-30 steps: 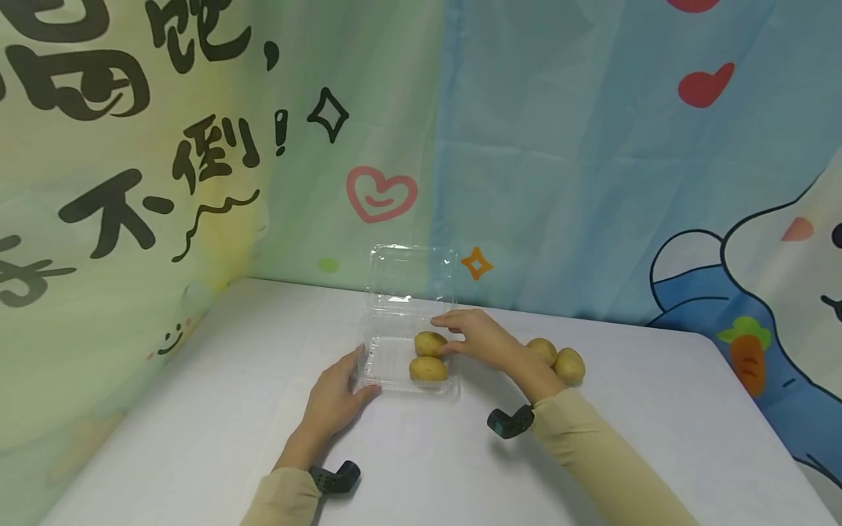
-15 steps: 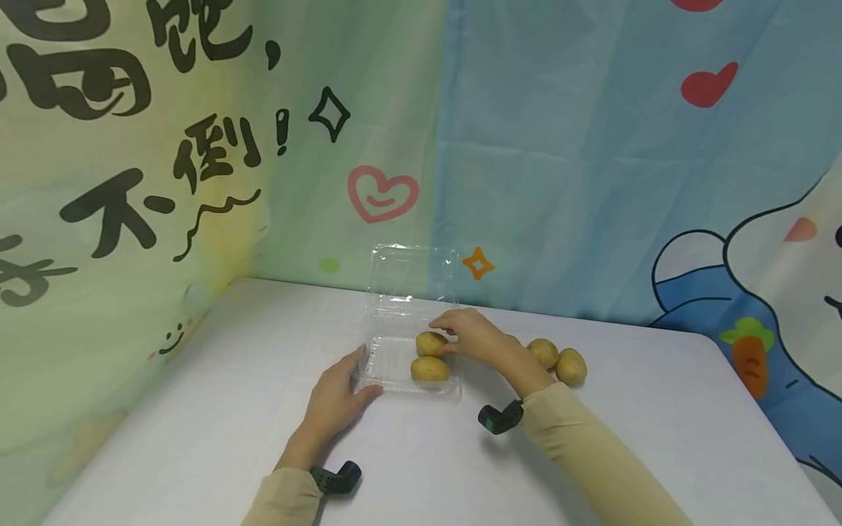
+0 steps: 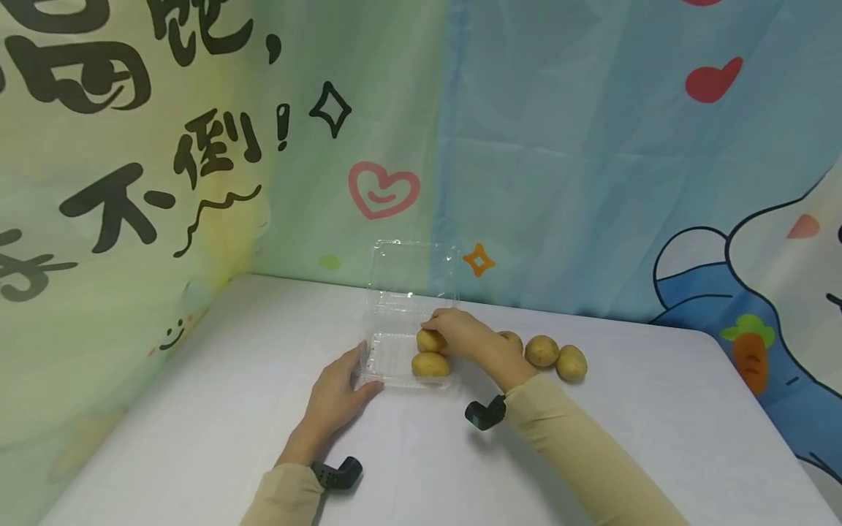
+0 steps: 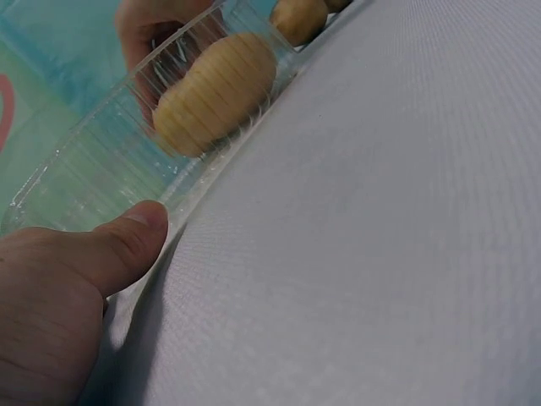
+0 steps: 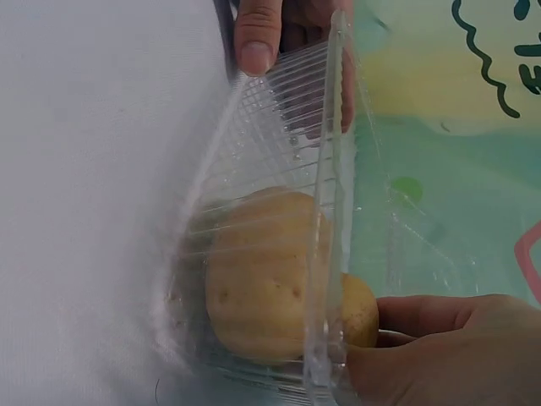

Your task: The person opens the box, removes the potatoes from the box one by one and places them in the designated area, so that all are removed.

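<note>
Left grip (image 4: 63,292) at clear container (image 4: 97,178) — potato (image 4: 218,93) inside.

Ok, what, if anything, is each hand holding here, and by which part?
The right hand grips the right end of the farther potato in the clear plastic clamshell; the left hand holds the clamshell by its left end.

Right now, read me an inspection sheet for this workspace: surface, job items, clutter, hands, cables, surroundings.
Surface: white table, fabric-textured in the left wrist view.
Job items: clear container, its lid open and raised at the back; rear potato and front potato inside, at its right end; three loose potatoes on the table to the right, one partly hidden.
Clutter: nothing seen.
Hands: left hand holds the container's left end; right hand grips the rear potato.
Cables: nothing seen.
Surroundings: printed curtain behind the table.
</note>
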`<action>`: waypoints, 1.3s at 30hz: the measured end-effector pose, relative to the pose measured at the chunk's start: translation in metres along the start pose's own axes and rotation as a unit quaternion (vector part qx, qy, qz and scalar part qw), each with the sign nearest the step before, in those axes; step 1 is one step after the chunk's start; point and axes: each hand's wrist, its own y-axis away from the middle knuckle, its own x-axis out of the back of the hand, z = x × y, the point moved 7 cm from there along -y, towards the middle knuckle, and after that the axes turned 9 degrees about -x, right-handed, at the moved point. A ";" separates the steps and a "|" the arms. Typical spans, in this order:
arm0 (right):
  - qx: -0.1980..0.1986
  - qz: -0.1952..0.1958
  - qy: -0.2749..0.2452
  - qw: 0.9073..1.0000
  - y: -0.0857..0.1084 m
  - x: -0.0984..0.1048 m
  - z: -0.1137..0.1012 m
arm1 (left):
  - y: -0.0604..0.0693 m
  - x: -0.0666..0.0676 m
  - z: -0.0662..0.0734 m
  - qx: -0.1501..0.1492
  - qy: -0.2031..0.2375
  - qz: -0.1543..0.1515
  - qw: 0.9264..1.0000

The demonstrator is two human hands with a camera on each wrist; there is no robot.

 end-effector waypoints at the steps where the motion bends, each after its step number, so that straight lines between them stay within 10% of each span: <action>1: -0.003 0.002 0.001 1.000 0.000 0.000 0.000 | 0.000 0.000 0.001 -0.001 0.000 0.000 1.000; 39: 0.017 0.049 0.035 0.998 -0.001 -0.004 -0.002 | -0.001 0.001 0.000 0.010 0.005 0.000 1.000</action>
